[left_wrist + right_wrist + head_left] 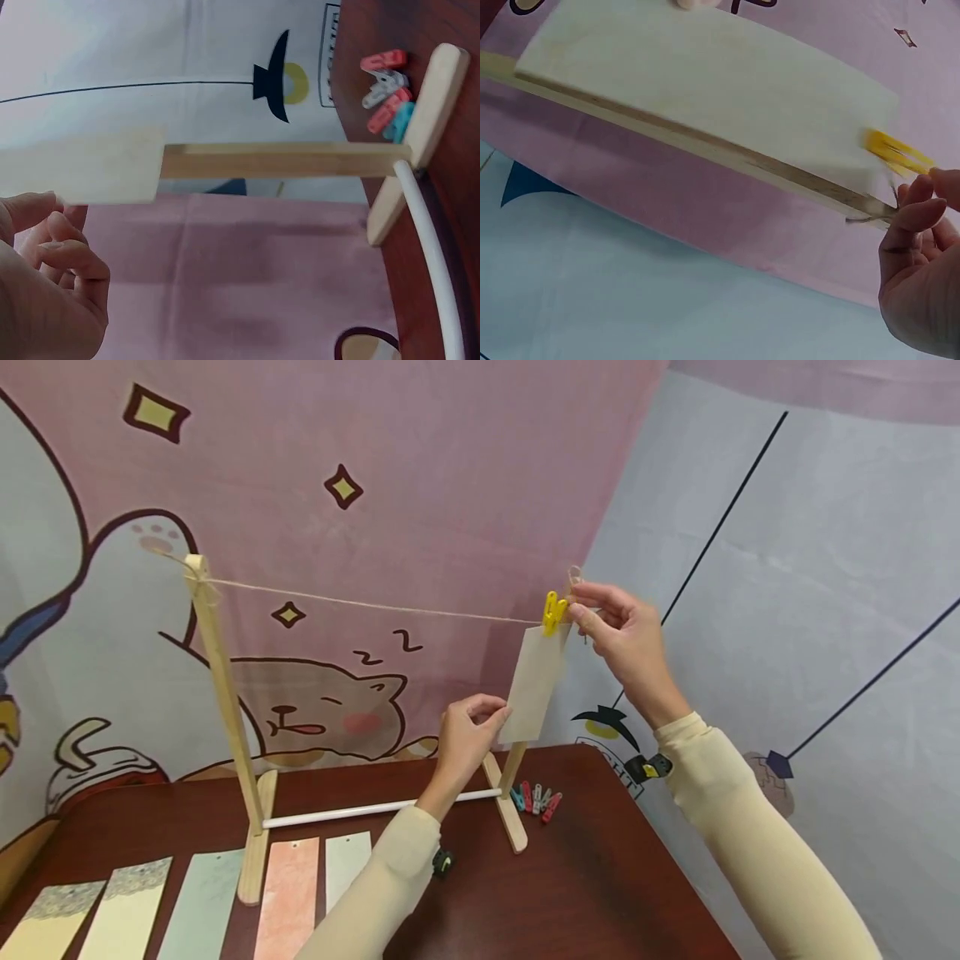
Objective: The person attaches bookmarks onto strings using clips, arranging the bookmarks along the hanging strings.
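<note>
A yellow clothespin [553, 612] sits at the top edge of a blank cream card [534, 681], by the right end of a twine line [375, 605]. My right hand [626, 631] has its thumb and fingertips at the clothespin's handle end and seems to pinch it there; the clip looks blurred in the right wrist view. Lower down, my left hand [468, 735] pinches the card's left edge between thumb and fingers. The card hangs in front of the right wooden post [285, 160], covering much of it in the head view.
Several small clothespins [536, 799] lie by the right foot [506, 814]. A white rod [337, 814] joins the stand's feet. The left post [221, 693] rises at the other end. Several cards, including a coral one [287, 893], lie on the dark table [585, 877]. A printed cloth hangs behind.
</note>
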### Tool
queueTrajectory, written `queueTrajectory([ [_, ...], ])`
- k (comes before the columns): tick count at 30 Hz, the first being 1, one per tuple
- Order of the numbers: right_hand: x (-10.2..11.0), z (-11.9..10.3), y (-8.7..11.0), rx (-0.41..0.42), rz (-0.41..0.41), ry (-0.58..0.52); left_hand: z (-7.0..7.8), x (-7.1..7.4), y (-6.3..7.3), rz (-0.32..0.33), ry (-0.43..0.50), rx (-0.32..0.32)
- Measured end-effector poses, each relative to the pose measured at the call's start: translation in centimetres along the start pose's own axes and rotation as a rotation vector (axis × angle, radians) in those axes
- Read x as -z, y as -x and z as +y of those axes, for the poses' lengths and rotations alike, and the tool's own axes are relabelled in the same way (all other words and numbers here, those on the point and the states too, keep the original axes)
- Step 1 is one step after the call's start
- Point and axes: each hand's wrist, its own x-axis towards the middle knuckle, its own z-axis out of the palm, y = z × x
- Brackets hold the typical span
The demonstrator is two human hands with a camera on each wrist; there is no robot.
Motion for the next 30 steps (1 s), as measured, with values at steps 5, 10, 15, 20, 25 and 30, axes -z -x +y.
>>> queueTrajectory([
  [5,0.0,0.4,0.7,0.012,0.033,-0.008,-1.0,0.7,0.6,0.0,-0.025,0.045],
  [10,0.0,1.0,1.5,0.001,0.075,-0.05,-1.9,1.6,1.4,0.003,-0.055,0.037],
  [15,0.1,1.7,2.3,-0.004,0.114,-0.11,-2.3,2.6,2.4,-0.016,-0.069,0.01],
  [20,-0.2,2.6,3.3,0.0,0.13,-0.148,-2.3,4.0,4.0,-0.014,-0.119,0.042],
  [25,-0.5,3.7,4.4,-0.018,0.139,-0.135,-2.4,5.1,5.5,-0.026,-0.148,0.046],
  [30,-0.7,5.0,5.2,-0.049,0.149,-0.157,-2.6,5.9,6.6,-0.016,-0.167,0.058],
])
